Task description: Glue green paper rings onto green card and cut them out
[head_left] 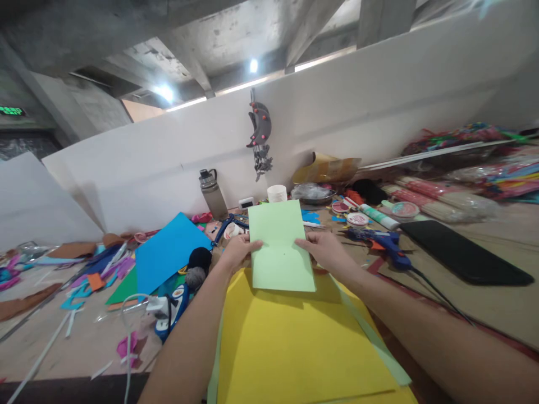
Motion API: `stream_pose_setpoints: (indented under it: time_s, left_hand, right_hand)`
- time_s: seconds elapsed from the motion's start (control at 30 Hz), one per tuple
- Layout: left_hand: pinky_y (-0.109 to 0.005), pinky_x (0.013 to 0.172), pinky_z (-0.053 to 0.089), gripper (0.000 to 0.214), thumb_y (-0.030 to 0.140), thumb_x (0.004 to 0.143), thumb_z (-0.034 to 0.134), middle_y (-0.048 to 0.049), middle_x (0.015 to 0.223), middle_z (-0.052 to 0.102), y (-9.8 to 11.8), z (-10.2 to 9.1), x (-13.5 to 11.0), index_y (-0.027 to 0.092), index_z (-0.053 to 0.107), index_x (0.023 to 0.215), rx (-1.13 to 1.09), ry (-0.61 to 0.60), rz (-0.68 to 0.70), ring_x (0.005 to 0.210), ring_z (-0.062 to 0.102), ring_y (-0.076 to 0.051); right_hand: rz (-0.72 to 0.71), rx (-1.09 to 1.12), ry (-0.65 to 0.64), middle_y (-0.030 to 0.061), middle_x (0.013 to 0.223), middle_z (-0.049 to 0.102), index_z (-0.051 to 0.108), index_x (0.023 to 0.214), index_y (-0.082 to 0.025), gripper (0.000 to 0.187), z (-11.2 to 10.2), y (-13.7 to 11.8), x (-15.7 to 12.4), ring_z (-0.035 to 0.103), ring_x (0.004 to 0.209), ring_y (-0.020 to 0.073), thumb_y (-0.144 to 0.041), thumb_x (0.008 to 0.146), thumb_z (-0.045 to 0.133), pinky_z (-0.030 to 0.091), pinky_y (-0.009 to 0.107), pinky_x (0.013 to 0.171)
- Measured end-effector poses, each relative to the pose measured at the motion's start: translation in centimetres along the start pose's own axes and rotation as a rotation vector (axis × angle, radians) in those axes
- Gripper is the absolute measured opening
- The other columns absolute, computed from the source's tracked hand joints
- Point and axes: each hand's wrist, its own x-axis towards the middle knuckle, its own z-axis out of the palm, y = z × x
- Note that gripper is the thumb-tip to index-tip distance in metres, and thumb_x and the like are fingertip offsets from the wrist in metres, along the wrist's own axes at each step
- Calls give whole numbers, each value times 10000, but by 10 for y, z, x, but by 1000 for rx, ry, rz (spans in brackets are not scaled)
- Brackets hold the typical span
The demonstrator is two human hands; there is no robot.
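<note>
A light green sheet of paper is held up in front of me by both hands. My left hand pinches its left edge, thumb on the front face and fingers behind. On the opposite edge my right hand grips it the same way. Below the sheet lies a large yellow sheet, with strips of light green paper showing along its sides. The fingers behind the green sheet are mostly hidden.
To the left lie a blue sheet, dark pom-poms and a power strip. A bottle and paper cups stand at the back. On the right are a blue glue gun and a black phone.
</note>
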Motion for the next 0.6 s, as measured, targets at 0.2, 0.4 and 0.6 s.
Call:
stream_pose_setpoints:
  time_s: [0.2, 0.4, 0.6]
  left_hand:
    - [-281, 682, 552, 391, 348, 590, 838, -113, 858, 742, -2, -2, 3, 117, 680, 863, 15, 63, 25, 709, 691, -181]
    - [-288, 654, 526, 388, 413, 588, 816, -77, 794, 730, 5, 4, 2, 133, 683, 820, 116, 170, 108, 671, 664, -171]
    - [-277, 623, 496, 355, 437, 605, 782, -44, 723, 701, -4, 17, 4, 142, 672, 769, 51, 344, 211, 612, 619, -147]
  right_hand:
    - [-29, 4, 62, 23, 597, 631, 628, 647, -163, 272, -3, 1, 0, 510, 491, 137, -425, 711, 591, 348, 241, 448]
    - [-40, 4, 107, 23, 586, 619, 632, 653, -162, 281, -7, -4, -1, 490, 482, 133, -431, 718, 584, 338, 240, 435]
    - [-64, 41, 111, -3, 519, 574, 622, 628, -166, 347, -1, -6, -2, 430, 426, 107, -507, 694, 614, 317, 240, 415]
